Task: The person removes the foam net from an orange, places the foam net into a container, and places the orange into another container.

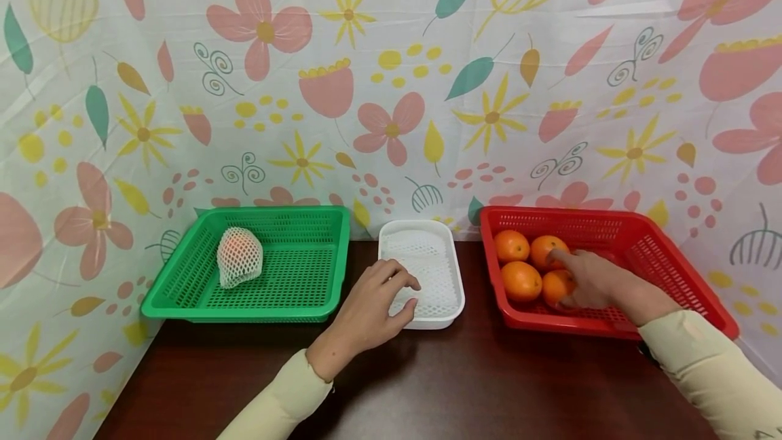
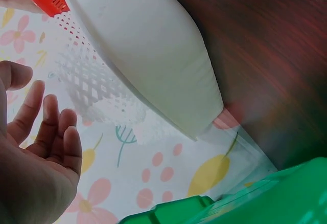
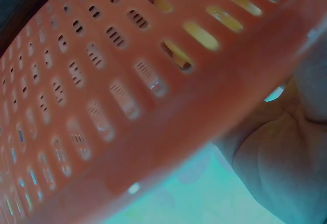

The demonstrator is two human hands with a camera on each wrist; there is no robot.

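My right hand is inside the red basket, its fingers and thumb curved round the near right orange. The fingertips overlap the orange behind it. In the right wrist view the basket wall hides the fingers, and only part of the palm shows. My left hand hovers over the left edge of the small white basket, fingers loosely bent, holding nothing. From the left wrist, its bent fingers appear beside that white basket.
A green basket on the left contains a round fruit in a white foam net. Two more oranges lie at the red basket's left side. The dark wooden table meets a flower-patterned sheet behind the baskets.
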